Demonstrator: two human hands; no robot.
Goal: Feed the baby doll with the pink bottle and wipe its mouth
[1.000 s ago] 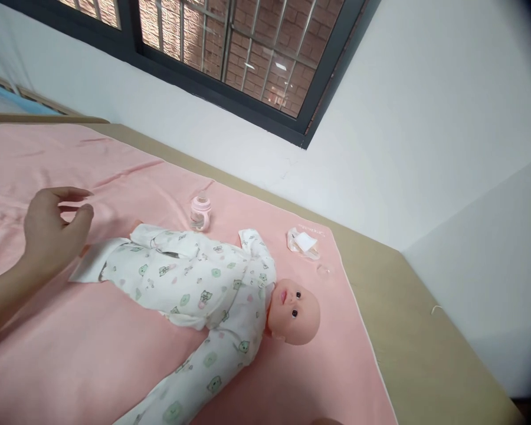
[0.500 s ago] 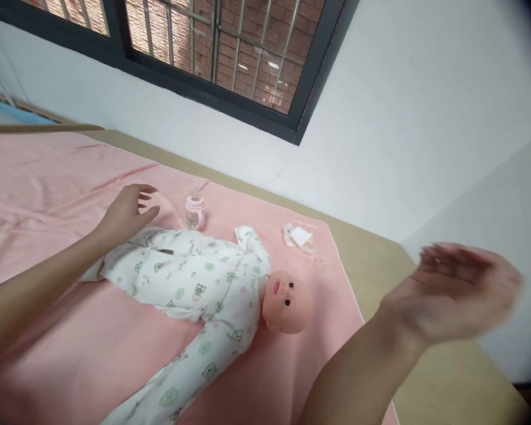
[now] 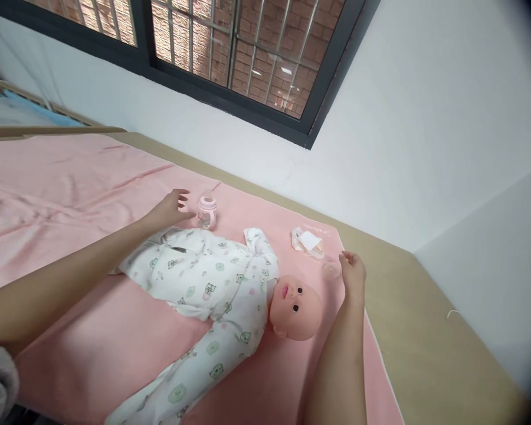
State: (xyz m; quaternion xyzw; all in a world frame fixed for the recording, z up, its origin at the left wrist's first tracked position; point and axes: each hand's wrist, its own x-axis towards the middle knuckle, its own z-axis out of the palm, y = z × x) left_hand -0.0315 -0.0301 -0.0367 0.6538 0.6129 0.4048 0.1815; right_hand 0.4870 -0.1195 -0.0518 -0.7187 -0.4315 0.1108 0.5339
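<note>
A baby doll (image 3: 212,280) in a white patterned sleepsuit lies on its back on the pink blanket (image 3: 128,330), its head towards the right. Beyond its body stands a small baby bottle (image 3: 207,213) with a pink collar and handle. My left hand (image 3: 171,208) is just left of the bottle, fingers apart and curved towards it, holding nothing. Near the blanket's right edge, my right hand (image 3: 354,273) reaches beside a clear domed cap (image 3: 331,270). Its fingers are slightly bent and apart, with nothing visible in them; whether they touch the cap is unclear.
A crumpled clear packet with a white label (image 3: 308,241) lies beyond the doll's head. The wooden surface (image 3: 425,330) extends right of the blanket to the white wall (image 3: 425,147). A dark-framed barred window (image 3: 230,94) is above.
My right hand has swung left and away from me, from over the wooden surface to beside the clear cap. My left hand has moved right, closer to the bottle. The view has shifted slightly.
</note>
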